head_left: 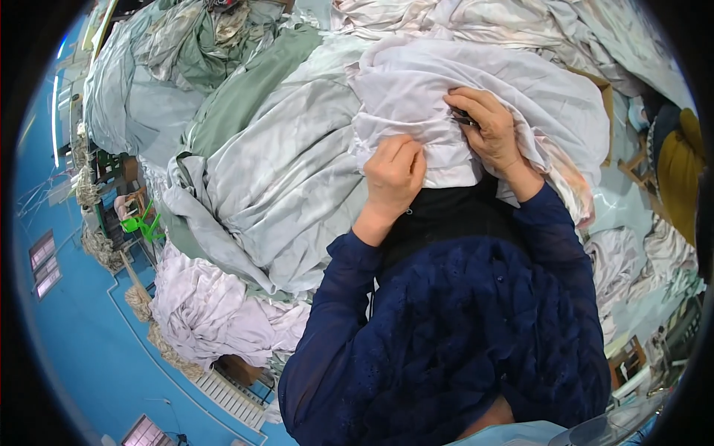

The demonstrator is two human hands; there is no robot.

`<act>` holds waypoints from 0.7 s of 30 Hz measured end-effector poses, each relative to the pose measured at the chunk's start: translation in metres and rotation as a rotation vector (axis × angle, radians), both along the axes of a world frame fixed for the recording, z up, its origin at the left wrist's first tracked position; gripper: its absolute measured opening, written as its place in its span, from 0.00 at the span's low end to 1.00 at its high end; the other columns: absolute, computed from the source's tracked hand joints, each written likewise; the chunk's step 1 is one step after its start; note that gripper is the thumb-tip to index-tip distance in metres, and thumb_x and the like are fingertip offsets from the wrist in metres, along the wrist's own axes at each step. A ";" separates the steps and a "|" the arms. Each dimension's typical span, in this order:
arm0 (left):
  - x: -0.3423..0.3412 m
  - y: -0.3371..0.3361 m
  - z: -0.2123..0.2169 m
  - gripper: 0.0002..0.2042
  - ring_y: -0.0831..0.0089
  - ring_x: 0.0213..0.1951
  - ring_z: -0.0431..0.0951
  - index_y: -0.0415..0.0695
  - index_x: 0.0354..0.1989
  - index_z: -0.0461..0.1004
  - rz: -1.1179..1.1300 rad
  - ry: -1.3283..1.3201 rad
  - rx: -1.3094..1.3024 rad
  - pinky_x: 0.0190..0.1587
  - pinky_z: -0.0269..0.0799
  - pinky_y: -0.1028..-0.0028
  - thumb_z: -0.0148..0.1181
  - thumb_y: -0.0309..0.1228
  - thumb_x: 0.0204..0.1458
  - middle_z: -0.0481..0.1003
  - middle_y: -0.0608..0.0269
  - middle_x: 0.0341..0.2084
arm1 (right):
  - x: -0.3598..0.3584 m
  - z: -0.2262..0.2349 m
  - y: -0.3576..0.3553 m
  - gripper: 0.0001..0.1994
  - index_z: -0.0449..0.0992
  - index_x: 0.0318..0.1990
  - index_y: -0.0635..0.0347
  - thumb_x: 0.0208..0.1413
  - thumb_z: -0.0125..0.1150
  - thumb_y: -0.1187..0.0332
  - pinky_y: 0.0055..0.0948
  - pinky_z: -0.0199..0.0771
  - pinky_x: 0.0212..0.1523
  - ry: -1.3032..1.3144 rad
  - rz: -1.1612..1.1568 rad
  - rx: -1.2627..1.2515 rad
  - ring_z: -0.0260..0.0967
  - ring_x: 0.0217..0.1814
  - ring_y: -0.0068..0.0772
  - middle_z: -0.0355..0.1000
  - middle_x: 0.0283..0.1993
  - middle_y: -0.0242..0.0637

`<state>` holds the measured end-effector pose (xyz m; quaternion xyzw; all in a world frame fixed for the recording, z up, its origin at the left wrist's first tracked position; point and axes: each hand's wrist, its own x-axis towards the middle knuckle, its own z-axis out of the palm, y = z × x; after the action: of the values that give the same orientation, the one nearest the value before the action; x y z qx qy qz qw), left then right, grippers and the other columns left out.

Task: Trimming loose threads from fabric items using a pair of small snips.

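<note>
A pale, whitish-lilac cloth (446, 152) lies gathered in front of me, its near edge over my dark-clad lap. My left hand (394, 175) is closed on this cloth near its edge, the fingers curled into a fist-like pinch. To the right, my right hand (487, 130) rests over the same cloth with its fingers bent round a small dark tool (462, 117). Only part of that tool shows between thumb and fingers; it looks like a pair of thread snips. A stretch of wrinkled cloth lies between the two hands.
Grey-green cloth (290, 171) is heaped to the left, with a darker green piece (253, 85) across it. A bunched pale lilac pile (216, 305) sits at lower left. More cloth (491, 22) fills the far side. A bright green object (143, 225) stands beyond, above blue floor (82, 349).
</note>
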<state>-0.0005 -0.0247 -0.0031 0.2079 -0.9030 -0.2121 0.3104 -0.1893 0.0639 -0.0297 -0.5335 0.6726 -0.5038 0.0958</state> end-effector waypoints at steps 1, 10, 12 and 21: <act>0.004 0.002 -0.003 0.06 0.63 0.26 0.75 0.39 0.28 0.74 0.034 0.015 0.143 0.29 0.72 0.69 0.61 0.16 0.42 0.74 0.59 0.29 | 0.001 0.000 0.001 0.20 0.78 0.46 0.59 0.43 0.59 0.86 0.31 0.73 0.46 -0.028 0.004 0.002 0.74 0.48 0.40 0.75 0.48 0.39; 0.030 0.009 -0.016 0.04 0.73 0.30 0.77 0.36 0.32 0.71 0.096 0.194 0.676 0.34 0.74 0.76 0.55 0.15 0.51 0.74 0.57 0.34 | 0.024 0.028 0.026 0.23 0.76 0.50 0.61 0.41 0.67 0.81 0.34 0.73 0.45 -0.029 -0.025 0.038 0.72 0.44 0.42 0.71 0.47 0.44; 0.037 0.011 -0.013 0.03 0.75 0.34 0.77 0.35 0.33 0.71 0.089 0.234 0.831 0.38 0.74 0.78 0.52 0.15 0.55 0.73 0.58 0.38 | 0.032 0.035 0.033 0.23 0.76 0.49 0.62 0.40 0.65 0.82 0.33 0.74 0.42 -0.017 -0.025 0.014 0.72 0.43 0.41 0.71 0.45 0.44; 0.039 0.015 0.014 0.03 0.78 0.32 0.75 0.36 0.32 0.71 0.010 0.249 1.006 0.37 0.72 0.80 0.53 0.16 0.56 0.72 0.60 0.38 | 0.054 0.026 0.021 0.21 0.76 0.48 0.63 0.42 0.66 0.80 0.27 0.74 0.37 -0.218 0.190 0.144 0.74 0.38 0.33 0.72 0.42 0.40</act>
<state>0.0384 -0.0097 0.0104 0.3090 -0.6445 -0.6416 0.2784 -0.1356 0.0853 -0.0039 -0.5286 0.6392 -0.4978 0.2536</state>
